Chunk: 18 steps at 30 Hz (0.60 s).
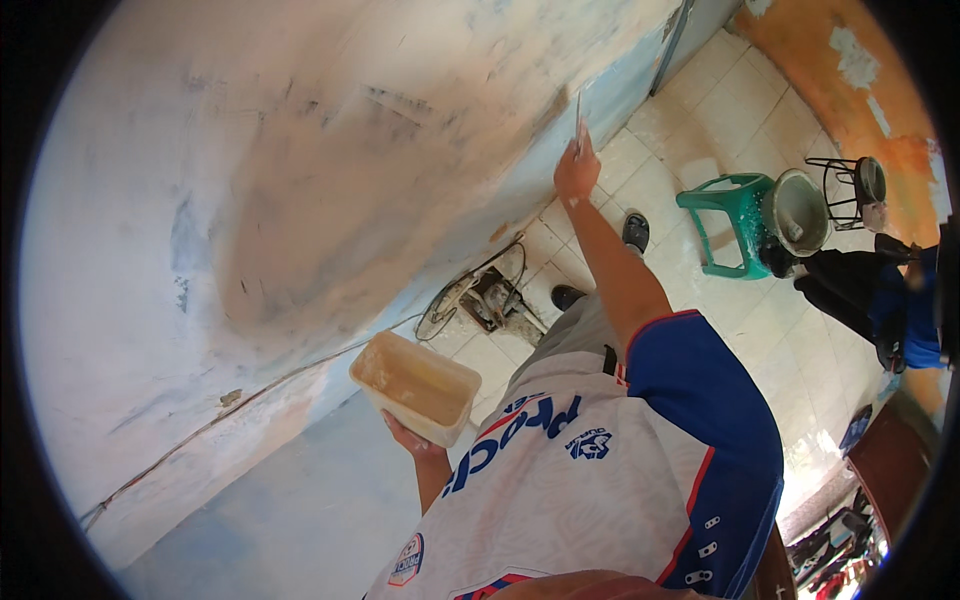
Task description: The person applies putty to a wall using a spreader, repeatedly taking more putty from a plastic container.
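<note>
My left hand (pixel 407 435) supports a pale rectangular plastic tub (pixel 428 423) from below, with its fingers against the underside. The tub is tilted, and a beige film coats its inside. Farther off, my right hand (pixel 577 170) is closed round a putty knife (pixel 578 115), its thin blade seen nearly edge-on and close to the wall (pixel 330 200). Whether the blade touches the surface, I cannot tell. Broad beige and grey patches cover much of that pale blue wall. White smears mark the fingers of both hands.
A floor fan (pixel 490 298) lies close to the wall base, near my shoes. To the right, a green plastic stool (pixel 738 190), a bucket (pixel 797 212) and a black metal stool (pixel 848 190) stand on the tiles. Another person (pixel 900 310) is at the right edge. A cable (pixel 215 425) runs along the wall.
</note>
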Available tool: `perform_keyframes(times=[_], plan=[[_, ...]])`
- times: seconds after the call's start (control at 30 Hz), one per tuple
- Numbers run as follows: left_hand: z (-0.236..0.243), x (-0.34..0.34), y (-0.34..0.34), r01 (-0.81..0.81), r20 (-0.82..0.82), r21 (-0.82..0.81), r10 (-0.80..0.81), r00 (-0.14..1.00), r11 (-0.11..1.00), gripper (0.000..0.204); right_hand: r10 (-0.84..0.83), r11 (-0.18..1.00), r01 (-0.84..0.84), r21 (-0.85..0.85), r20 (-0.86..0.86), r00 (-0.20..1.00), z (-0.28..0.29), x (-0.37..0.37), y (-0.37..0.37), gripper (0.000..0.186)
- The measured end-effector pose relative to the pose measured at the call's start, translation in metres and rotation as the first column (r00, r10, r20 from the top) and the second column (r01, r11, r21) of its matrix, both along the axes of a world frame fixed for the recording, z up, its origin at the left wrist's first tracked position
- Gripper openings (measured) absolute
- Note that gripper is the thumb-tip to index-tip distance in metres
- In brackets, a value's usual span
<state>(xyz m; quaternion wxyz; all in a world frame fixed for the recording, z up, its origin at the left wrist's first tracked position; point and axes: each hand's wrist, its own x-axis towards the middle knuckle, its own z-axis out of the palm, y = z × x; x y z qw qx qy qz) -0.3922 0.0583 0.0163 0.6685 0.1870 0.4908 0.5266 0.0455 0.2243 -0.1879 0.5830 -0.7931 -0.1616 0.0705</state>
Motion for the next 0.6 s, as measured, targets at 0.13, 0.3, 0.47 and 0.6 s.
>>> perform_keyframes(times=[0.13,0.3,0.47,0.6], plan=[[-0.011,-0.006,0.002,-0.019,-0.024,0.002,0.019,1.0,1.0,0.06,0.06,0.998,-0.06,-0.014,0.008,0.998,0.01,-0.026,0.025,0.039],[-0.013,0.002,0.006,-0.03,0.023,0.038,0.029,0.999,0.999,0.061,0.234,0.971,-0.235,0.036,0.05,0.971,0.007,-0.148,0.016,0.047],[-0.013,-0.011,0.001,-0.022,0.049,0.032,0.021,0.999,0.999,0.061,0.319,0.939,-0.324,-0.12,-0.053,0.946,-0.004,-0.158,-0.014,0.045],[-0.015,-0.018,-0.012,-0.072,0.023,0.032,0.071,0.997,0.997,0.062,-0.026,0.999,0.031,-0.027,0.154,0.988,0.013,-0.063,-0.006,0.044]])
